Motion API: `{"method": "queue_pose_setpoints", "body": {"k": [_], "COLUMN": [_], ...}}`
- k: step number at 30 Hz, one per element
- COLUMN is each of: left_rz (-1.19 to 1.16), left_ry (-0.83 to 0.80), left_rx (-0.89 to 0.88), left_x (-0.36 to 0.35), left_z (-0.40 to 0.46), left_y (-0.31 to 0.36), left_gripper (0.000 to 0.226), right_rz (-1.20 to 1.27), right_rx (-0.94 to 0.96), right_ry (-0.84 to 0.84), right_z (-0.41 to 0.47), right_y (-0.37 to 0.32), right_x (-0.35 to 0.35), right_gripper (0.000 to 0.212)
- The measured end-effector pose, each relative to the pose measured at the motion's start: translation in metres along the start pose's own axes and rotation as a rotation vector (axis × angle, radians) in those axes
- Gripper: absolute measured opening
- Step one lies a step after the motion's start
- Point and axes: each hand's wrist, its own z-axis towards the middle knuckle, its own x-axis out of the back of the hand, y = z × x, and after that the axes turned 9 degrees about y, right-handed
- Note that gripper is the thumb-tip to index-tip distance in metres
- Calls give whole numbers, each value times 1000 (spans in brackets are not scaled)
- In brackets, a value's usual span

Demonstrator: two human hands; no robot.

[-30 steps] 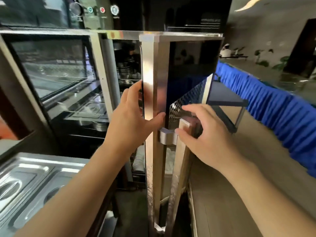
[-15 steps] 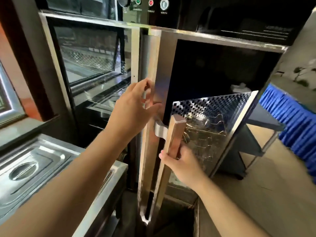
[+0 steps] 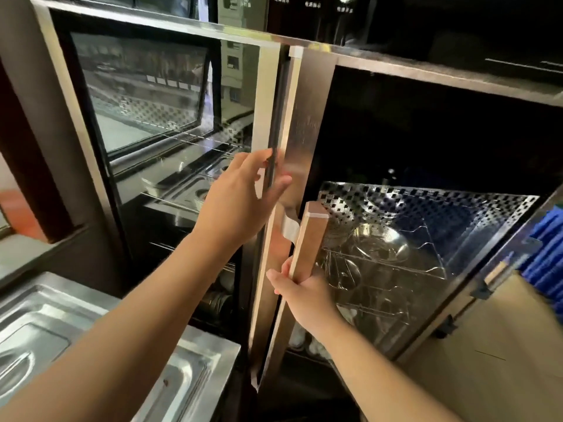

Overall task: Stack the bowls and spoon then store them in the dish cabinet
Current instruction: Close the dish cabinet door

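Much of the cabinet (image 3: 441, 123) interior is dark: above the perforated steel panel (image 3: 426, 208) the right compartment is black and nothing can be made out there. The glass of the right door (image 3: 307, 141) mixes reflections with what lies behind it, so the bowl (image 3: 380, 245) and the wire rack (image 3: 411, 269) around it read as shiny shapes only, and whether it is one bowl or a stack cannot be told. A thin curved piece left of the bowl may be the spoon, but that is not clear. The control panel at the top is cut off by the frame edge, and its labels are too blurred to read.

The right hand (image 3: 304, 293) is closed around the lower part of the door's long handle (image 3: 307, 239), fingers wrapped behind it. The left hand (image 3: 240, 199) is open, fingers spread, with the fingertips (image 3: 274, 184) at the steel edge of the door where it meets the left door (image 3: 170, 117); it grips nothing.

Behind the left glass, wire shelves carry steel trays (image 3: 182, 190), and dim dishes sit lower down. At lower left a steel surface (image 3: 195, 360) holds lidded pans. A blue cloth (image 3: 548, 254) shows at the far right, beside a tan floor.
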Motion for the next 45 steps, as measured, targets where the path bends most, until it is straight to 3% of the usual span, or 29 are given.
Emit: {"method": "queue_pose_setpoints", "body": {"k": [4,9,20,23,29,41,45], "left_rz": [-5,149,345,353,419,396,373], "left_ry": [-45,-168,-339,-325,-275,-231,-234], "left_rx": [2,-89,9,38,4,-25,-16], "left_x": [-25,-62,-121,-130,-139,-140,-137], "left_z": [20,28,32,29,25,26,26], "left_y": [-59,-119,-155,-157,-163,-163,-159], "left_gripper": [46,54,74,82,93,90,84], "right_rz": [44,29,30,29,42,125,111], "right_rx": [-41,-60,-30,-1,2,107,83], "right_ry": [92,171,225,226,265,360,323], "right_z": [40,83,145,161,186,207,208], "right_y": [5,9,18,20,24,34,35], "right_x": [-25,-44,-57,-58,-64,-71,-70], "right_gripper": [32,39,6,3,20,14,11]}}
